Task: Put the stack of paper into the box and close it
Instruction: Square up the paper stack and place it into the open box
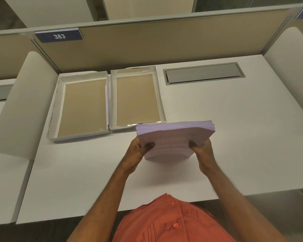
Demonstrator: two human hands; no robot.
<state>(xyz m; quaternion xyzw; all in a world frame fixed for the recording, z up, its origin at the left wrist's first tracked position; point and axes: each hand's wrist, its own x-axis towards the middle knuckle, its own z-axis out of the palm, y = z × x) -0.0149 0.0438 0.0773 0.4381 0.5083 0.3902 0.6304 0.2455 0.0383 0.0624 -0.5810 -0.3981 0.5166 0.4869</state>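
Presently on the white desk (234, 137): two shallow open trays side by side against the beige partition (164, 44). Left tray (82, 107): white walls, brown cardboard floor, printed outer wall, slightly the larger; probably the lid. Right tray (137, 100): white walls, brown floor, shiny film at the near and far ends; probably the box base. Neither holds anything. Which is base and which lid cannot be told for certain.

Stack of lilac paper (173, 138): thick, printed lines on the top sheet, held above the desk just near of the right tray, its far edge overlapping that tray's near wall in the view. The far edge is slightly fanned and bowed.

Left hand (138, 151): closed on the stack's left near corner, thumb on top, fingers underneath. Right hand (202, 151): closed on the right near corner in the same manner. Both grip only the near end; the far end hangs unsupported.

Other items: grey cable hatch (204, 73) set in the desk, number plate "383" (59, 36) on the partition.

Hazards, as judged:
- Unsupported far end may droop and catch the tray's near wall, splaying sheets.
- Fanned edges may jam against the tray's walls if the fit is snug.
- Thumb pressure alone may let lower sheets slide out.
- Loading the lid by mistake would prevent closing.
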